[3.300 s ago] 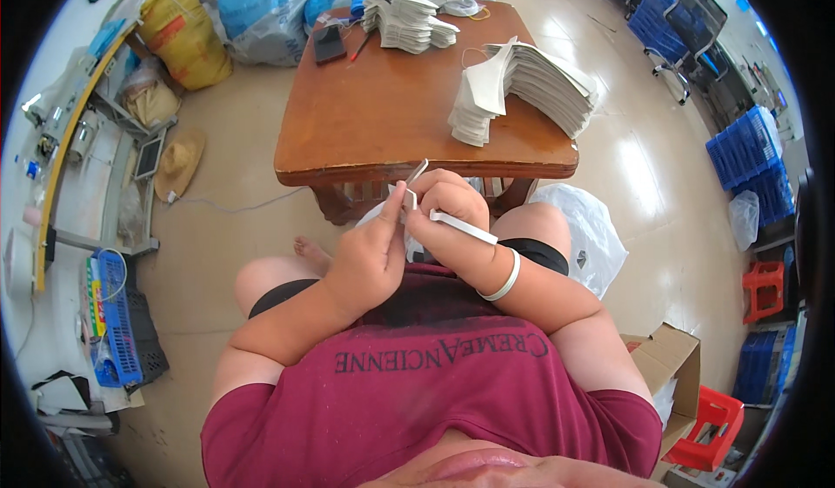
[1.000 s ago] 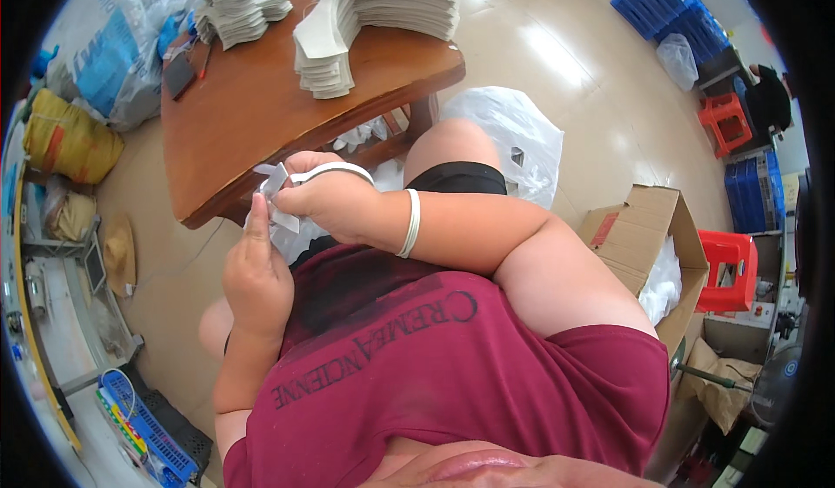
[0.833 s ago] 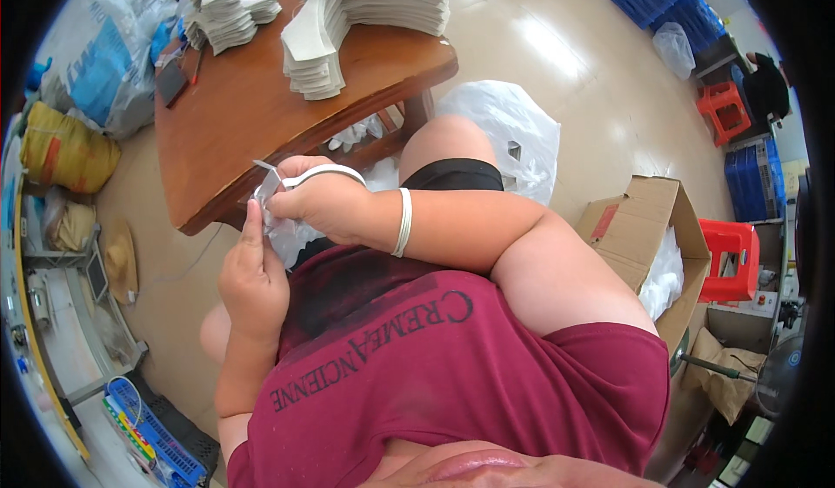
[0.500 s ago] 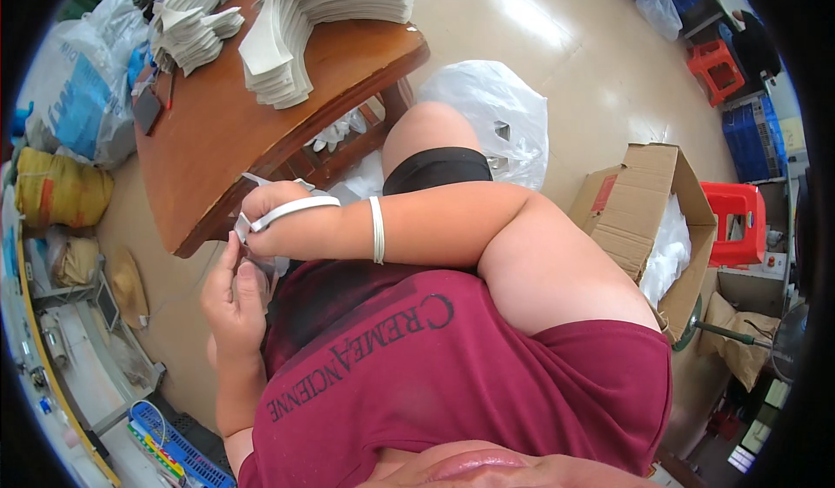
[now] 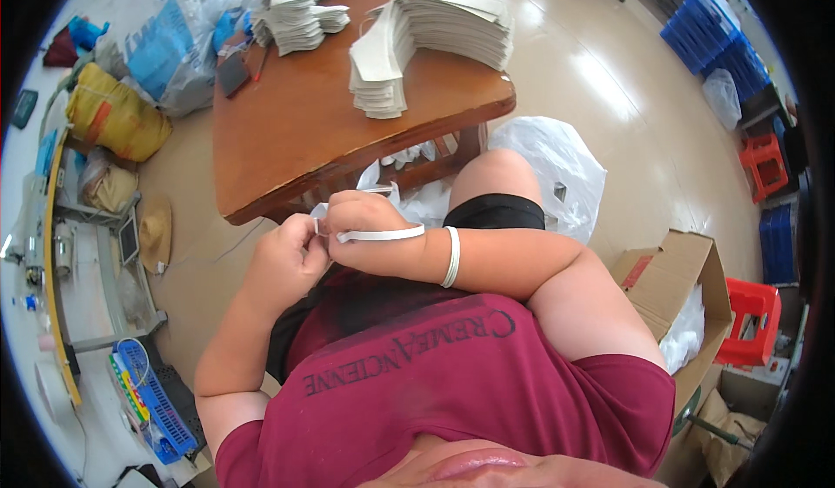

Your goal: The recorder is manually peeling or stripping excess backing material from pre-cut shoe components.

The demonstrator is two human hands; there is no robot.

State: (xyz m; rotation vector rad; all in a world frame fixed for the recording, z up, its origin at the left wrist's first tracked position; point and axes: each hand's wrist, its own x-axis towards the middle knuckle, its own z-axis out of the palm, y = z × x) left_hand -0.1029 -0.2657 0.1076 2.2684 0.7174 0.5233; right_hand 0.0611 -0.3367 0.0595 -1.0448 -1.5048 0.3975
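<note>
My right hand (image 5: 370,216) is curled into a fist in front of the near table edge, and a narrow white strip (image 5: 383,235) runs across the back of it toward the wrist. Against its knuckles, my left hand (image 5: 294,257) pinches with thumb and bent fingers, and a small white bit shows between the two hands. Whether that bit belongs to the strip is hidden by the fingers. White material pokes out just beyond the right fist. Thin white bands (image 5: 452,257) circle my right wrist.
On the brown wooden table (image 5: 287,153) stand a curved stack of white cut pieces (image 5: 452,31) and a smaller stack (image 5: 296,18). A white plastic bag (image 5: 565,170) lies by my knee. At right are a cardboard box (image 5: 670,288) and a red stool (image 5: 750,323).
My left hand's fingers, stretched out before, have bent into a pinch against the right hand. Both hands and the whole scene have shifted rightward in the picture as the view turned.
</note>
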